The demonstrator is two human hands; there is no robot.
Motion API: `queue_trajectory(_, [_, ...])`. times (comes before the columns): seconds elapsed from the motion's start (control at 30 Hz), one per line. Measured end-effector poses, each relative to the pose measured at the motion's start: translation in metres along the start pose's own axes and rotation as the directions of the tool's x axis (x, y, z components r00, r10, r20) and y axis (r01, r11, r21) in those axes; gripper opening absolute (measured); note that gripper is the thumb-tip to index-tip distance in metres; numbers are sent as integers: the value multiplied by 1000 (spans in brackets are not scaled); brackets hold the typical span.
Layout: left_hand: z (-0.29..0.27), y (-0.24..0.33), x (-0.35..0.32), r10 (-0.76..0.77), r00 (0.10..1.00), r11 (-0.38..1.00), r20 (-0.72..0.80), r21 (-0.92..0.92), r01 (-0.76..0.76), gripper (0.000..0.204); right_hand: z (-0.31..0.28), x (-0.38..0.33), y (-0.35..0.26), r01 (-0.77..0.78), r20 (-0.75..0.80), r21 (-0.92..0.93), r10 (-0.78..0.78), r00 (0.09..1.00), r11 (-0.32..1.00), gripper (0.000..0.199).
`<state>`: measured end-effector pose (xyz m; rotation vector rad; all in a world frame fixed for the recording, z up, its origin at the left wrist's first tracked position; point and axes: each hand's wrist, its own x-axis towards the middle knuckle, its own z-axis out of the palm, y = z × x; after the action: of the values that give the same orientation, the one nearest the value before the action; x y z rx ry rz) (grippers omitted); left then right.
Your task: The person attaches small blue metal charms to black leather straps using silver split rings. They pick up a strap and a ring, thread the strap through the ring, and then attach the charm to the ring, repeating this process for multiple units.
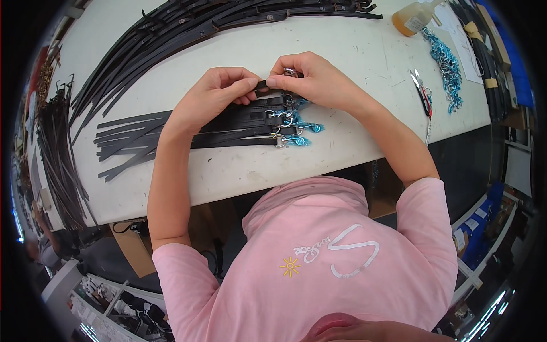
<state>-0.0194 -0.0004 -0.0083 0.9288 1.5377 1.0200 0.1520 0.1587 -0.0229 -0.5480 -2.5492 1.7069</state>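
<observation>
Both of my hands meet above the table, pinching one black strap (261, 85) between them. My left hand (224, 90) has thumb and fingers closed on the strap from the left. From the right, my right hand (310, 80) grips the same strap close to a silver metal ring (292, 73), partly hidden by the fingers. Just below lies a bundle of black straps (228, 122), their loose tails fanned to the left. At the bundle's right end are silver rings (272, 121) and snap hooks (307, 127) in blue plastic wrap.
A long pile of black straps (176, 34) crosses the table's far left. More dark strips (60, 165) hang over the left edge. To the right lie red-and-black thread snips (423, 94), a heap of blue-wrapped metal hardware (444, 65) and a bottle of amber liquid (411, 20).
</observation>
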Motion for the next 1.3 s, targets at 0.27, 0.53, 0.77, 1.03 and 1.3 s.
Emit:
queue_trajectory(0.27, [17, -13, 2, 178, 976, 962, -122, 229, -146, 19, 0, -2, 0, -23, -1, 1, 23, 1000, 1000, 20])
queue_trajectory(0.53, [16, -9, -2, 179, 980, 973, -88, 164, -163, 18, -3, -6, -5, -31, 41, 41, 29, 999, 999, 16])
queue_trajectory(0.77, [22, -18, 3, 266, 958, 930, -110, 290, -225, 24, -4, -7, -8, -55, 52, -14, 56, 997, 998, 17])
queue_trajectory(1.03, [13, -12, -8, 265, 962, 945, -71, 218, -244, 20, -6, -5, -4, -80, 55, 90, 75, 996, 993, 24])
queue_trajectory(1.3, [24, -12, -2, 274, 955, 875, -116, 443, -197, 11, -3, -6, -6, -53, 31, -37, 55, 998, 998, 18])
